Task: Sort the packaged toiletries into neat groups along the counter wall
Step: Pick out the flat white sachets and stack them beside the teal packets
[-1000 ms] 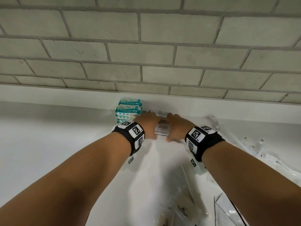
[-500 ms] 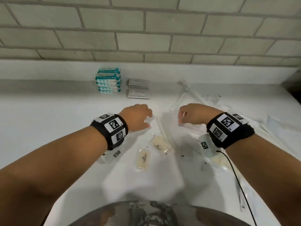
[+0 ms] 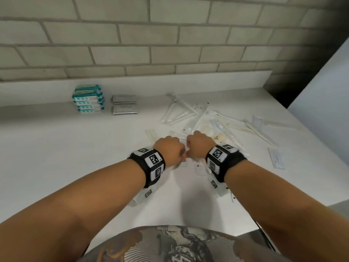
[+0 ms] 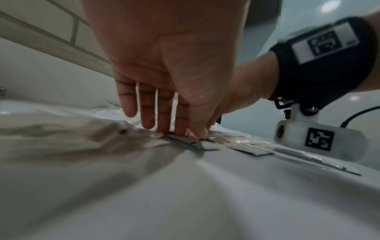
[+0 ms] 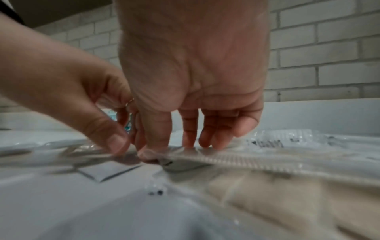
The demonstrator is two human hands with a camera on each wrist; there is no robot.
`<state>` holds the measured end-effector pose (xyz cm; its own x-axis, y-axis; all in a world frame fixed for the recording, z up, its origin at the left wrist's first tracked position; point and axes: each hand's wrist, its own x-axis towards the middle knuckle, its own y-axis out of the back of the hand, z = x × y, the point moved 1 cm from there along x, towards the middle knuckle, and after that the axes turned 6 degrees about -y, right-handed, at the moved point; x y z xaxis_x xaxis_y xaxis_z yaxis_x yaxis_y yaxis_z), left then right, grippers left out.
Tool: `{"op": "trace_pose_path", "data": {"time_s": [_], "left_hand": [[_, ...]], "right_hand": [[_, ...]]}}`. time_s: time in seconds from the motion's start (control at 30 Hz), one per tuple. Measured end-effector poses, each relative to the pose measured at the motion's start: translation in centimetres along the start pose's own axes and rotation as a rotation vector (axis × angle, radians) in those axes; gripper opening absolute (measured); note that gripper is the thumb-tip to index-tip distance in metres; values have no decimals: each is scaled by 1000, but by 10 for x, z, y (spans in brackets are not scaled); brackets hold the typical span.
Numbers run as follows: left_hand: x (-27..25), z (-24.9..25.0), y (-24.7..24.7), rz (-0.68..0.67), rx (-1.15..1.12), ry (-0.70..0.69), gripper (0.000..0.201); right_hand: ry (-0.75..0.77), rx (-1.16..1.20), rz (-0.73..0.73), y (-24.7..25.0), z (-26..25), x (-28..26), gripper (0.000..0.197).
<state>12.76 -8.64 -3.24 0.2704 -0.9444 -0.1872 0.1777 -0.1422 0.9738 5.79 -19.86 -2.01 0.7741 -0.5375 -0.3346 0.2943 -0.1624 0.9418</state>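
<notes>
Both hands are down on the white bench (image 3: 56, 157), side by side and touching at the thumbs. The left hand (image 3: 169, 151) reaches down with its fingers (image 4: 162, 113) nearly straight; the tips and thumb meet on the edge of a small flat white sachet (image 4: 185, 142) lying on the bench, a light pinch at its corner rather than a full grasp. The right hand (image 3: 200, 146) has its fingers (image 5: 190, 129) loosely extended onto a clear plastic-wrapped packet (image 5: 236, 157), the thumb tip pressing the packet's near edge; whether this grip has closed on it cannot be told.

A second flat white sachet (image 3: 200, 169) lies just below the right hand. Beyond and to the right of the right hand spreads a loose heap of clear-wrapped toiletries (image 3: 198, 118), long thin ones among them. Far ahead of the left hand, against the upstand below the brick wall (image 3: 170, 35), stands a neat stack of teal-and-white packs (image 3: 88, 99), with a pile of grey sachets (image 3: 124, 104) just to its right.
</notes>
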Motion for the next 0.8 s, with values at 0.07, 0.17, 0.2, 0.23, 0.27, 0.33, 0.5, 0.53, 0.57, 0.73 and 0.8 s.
{"op": "trace_pose_path", "data": {"time_s": [0.07,0.17,0.2,0.23,0.27,0.33,0.5,0.53,0.57,0.73,0.8], "left_hand": [[3,4,-1,1,-27,90,28],[4,9,-3,1,-66,203,35],[5,10,-4,6,-62,224,33],[6,11,-5,7,-65,236,29],[7,13,-6,11,-76,245,25],[8,18,-7,7,-89,263,23],[8,30,-10,55,-145,399,34],[10,31,-11,42,-167,432,36],[12,30,-11,23,-209,462,36],[18,26,-8,-89,-284,430,29],[17,29,-3,-130,-196,374,31]], "right_hand": [[-46,-36,-25,0,-2,5,44],[-81,8,-57,2,2,10,38],[-84,53,-68,0,4,11,43],[-82,87,-82,-1,6,12,46],[-72,104,-84,-2,8,11,47],[-36,69,-25,-5,8,9,38],[120,-182,188,-12,3,-1,28],[107,-154,157,-12,4,0,28],[80,-92,107,-10,6,1,29],[134,204,-151,4,28,7,23],[189,432,-124,10,42,7,9]]}}
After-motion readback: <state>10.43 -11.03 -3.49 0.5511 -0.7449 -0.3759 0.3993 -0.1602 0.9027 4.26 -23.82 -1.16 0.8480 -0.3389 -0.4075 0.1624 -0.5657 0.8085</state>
